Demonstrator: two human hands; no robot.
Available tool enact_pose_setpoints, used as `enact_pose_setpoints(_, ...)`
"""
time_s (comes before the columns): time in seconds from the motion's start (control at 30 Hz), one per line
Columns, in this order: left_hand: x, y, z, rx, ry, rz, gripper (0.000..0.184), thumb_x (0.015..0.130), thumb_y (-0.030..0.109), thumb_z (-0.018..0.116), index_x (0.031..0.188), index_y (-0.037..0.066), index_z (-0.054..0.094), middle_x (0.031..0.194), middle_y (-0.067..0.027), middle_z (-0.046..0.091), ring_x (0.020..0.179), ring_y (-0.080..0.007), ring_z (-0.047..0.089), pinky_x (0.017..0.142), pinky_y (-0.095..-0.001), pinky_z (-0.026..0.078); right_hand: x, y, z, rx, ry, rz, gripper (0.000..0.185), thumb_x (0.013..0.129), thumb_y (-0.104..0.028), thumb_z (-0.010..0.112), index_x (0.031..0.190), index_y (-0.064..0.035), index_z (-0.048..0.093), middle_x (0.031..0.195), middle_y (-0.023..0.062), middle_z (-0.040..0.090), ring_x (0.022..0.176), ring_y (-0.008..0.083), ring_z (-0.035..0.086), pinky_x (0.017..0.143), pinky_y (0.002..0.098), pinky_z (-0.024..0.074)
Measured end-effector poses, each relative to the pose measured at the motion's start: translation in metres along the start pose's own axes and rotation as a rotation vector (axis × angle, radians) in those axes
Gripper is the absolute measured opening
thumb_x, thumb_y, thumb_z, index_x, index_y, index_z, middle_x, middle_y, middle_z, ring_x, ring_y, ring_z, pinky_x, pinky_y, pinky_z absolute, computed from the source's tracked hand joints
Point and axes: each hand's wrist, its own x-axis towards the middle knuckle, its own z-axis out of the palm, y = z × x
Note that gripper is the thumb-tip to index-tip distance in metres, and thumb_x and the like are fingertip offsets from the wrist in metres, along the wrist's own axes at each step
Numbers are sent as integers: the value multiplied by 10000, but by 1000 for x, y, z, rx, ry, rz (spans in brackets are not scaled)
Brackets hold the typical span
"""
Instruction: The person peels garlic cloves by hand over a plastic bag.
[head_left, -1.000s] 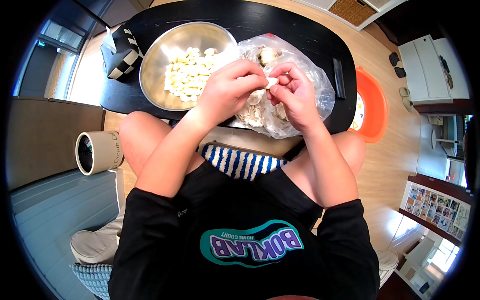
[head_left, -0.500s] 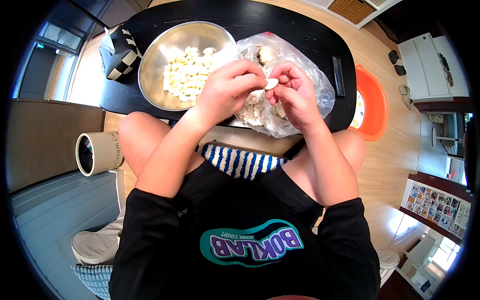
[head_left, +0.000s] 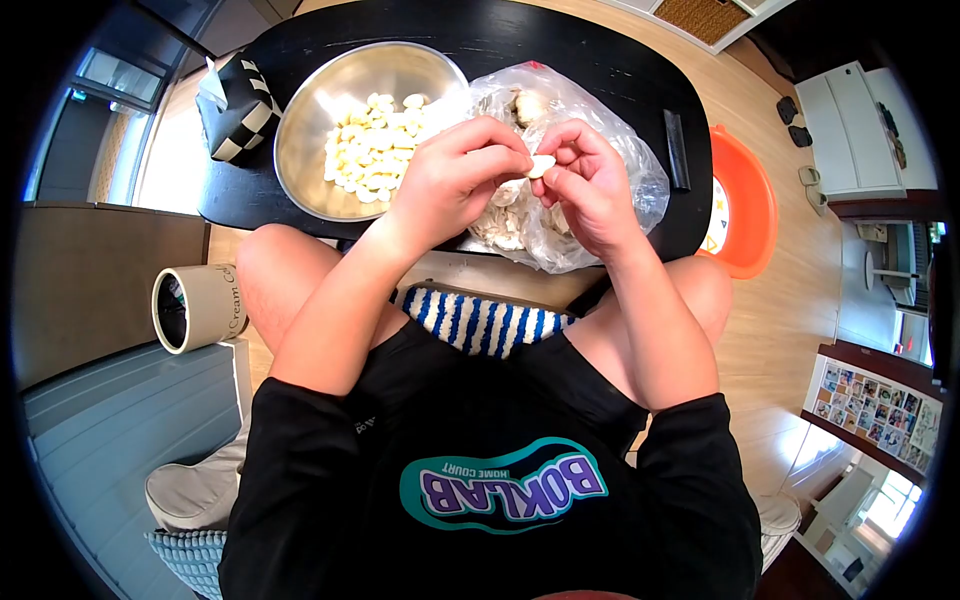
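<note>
A pale garlic clove (head_left: 541, 166) is pinched between the fingertips of my left hand (head_left: 465, 172) and my right hand (head_left: 588, 183), both closed on it. Beneath my hands spreads a clear plastic bag (head_left: 640, 170) with papery garlic skins (head_left: 500, 225) in it. A garlic bulb (head_left: 530, 106) shows at the bag's far side. To the left, close to my left wrist, stands a steel bowl (head_left: 300, 130) holding many peeled garlic cloves (head_left: 370, 150).
On the black table (head_left: 500, 35) are a checkered tissue box (head_left: 240, 110) at the left and a dark flat bar (head_left: 677, 150) at the right. An orange tub (head_left: 755, 210) stands on the floor to the right. At left sits a cream bin (head_left: 215, 303).
Both hands keep hold of the garlic clove, which has shifted and turned very slightly at my fingertips. Little else differs.
</note>
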Motion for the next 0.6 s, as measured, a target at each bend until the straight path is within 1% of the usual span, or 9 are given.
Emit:
enact_pose_setpoints(0.23,0,1,0,-11,0,-12,209,734,-130,711,892,1,675,925,-93,670,816,-225,678,692,-291,550,0,2,0,-20,-9,-35,219,866,64,554,1061,-36,549,902,42,624,756,74,608,632,200,490)
enact_pose_setpoints(0.43,-1,0,0,-4,-6,-21,206,742,-123,713,899,5,679,932,-95,674,826,-225,683,692,-290,550,2,4,-2,-24,-10,-40,250,853,88,514,1069,-33,548,899,47,622,755,80,603,633,206,483)
enact_pose_setpoints(0.53,-1,0,0,3,-6,-27,203,744,-120,715,900,6,681,932,-95,675,826,-225,683,693,-292,551,2,4,-3,-4,-22,-39,248,852,73,511,1074,-31,548,897,50,622,755,85,600,636,212,481)
enact_pose_setpoints(0.6,0,-1,0,5,-5,-30,201,745,-118,717,899,6,681,932,-94,675,825,-225,683,693,-293,552,1,2,-2,10,-25,-31,224,866,39,534,1078,-32,549,893,47,622,756,86,598,642,216,483)
